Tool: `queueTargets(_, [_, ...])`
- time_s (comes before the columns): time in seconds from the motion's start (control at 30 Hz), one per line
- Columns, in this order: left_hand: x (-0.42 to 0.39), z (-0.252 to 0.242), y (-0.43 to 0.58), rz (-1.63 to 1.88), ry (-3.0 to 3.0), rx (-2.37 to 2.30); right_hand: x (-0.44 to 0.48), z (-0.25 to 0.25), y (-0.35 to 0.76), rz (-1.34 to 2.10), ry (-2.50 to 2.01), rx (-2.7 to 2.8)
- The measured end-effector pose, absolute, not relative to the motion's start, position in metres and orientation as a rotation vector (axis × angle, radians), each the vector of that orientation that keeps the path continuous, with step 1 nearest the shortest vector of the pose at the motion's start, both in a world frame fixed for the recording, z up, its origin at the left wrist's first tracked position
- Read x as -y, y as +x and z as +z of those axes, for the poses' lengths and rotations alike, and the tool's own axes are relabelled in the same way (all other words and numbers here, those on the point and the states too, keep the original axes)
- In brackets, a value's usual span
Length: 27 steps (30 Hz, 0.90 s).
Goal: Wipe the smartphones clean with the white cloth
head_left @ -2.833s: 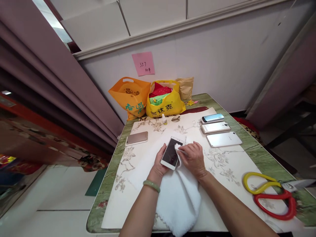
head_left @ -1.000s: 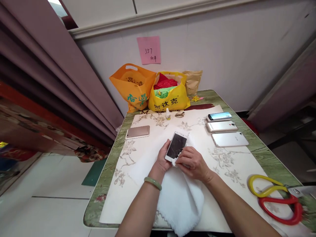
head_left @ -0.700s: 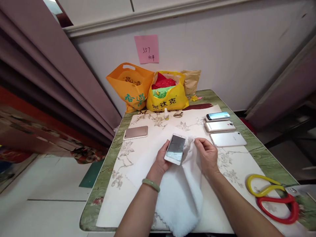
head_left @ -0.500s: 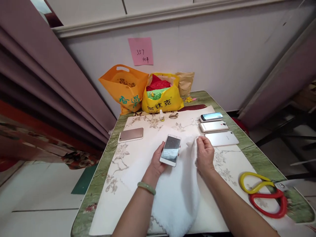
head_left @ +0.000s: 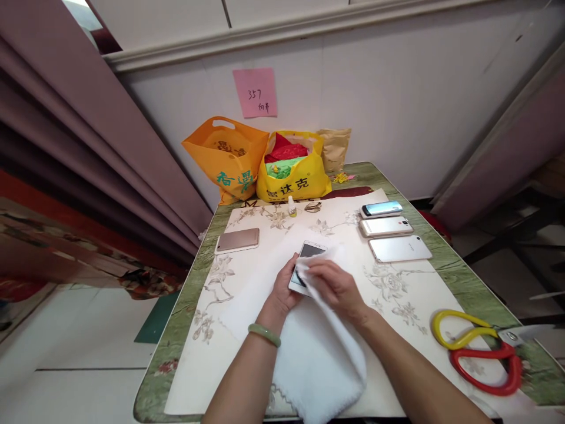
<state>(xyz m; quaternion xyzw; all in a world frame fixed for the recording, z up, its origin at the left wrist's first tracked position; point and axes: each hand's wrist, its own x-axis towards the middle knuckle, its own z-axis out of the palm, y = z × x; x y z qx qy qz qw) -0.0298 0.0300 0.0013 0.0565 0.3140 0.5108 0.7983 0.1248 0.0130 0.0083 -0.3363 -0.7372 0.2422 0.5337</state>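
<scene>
The right hand, pinching the white cloth, has returned onto the phone clamped in the left hand; wiping resumes.

White cloth; floral mat (green table); yellow-red scissors.

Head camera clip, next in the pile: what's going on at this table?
A person holds a white phone in the left hand over a white towel, while the right hand presses a fold of the towel onto its screen. A gold phone lies to the left, three more phones in a row to the right, and scissors at the near right.
</scene>
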Motion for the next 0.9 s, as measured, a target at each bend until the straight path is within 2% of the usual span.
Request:
queueTargets(0.33, [-0.029,0.004,-0.029,1.065,0.100,-0.683,-0.021,-0.006,0.128,0.163,-1.118,1.825])
queueTargets(0.6, [-0.025,0.009,-0.029,0.987,0.127,-0.638,-0.008,-0.003,0.116,0.179,-0.840,2.062])
queueTargets(0.8, [-0.023,0.000,-0.028,0.974,0.257,-0.743,-0.029,-0.008,0.134,0.053,-1.213,1.714])
queueTargets(0.9, [-0.024,0.000,-0.028,0.939,0.271,-0.745,-0.031,-0.008,0.135,0.084,-1.235,1.686])
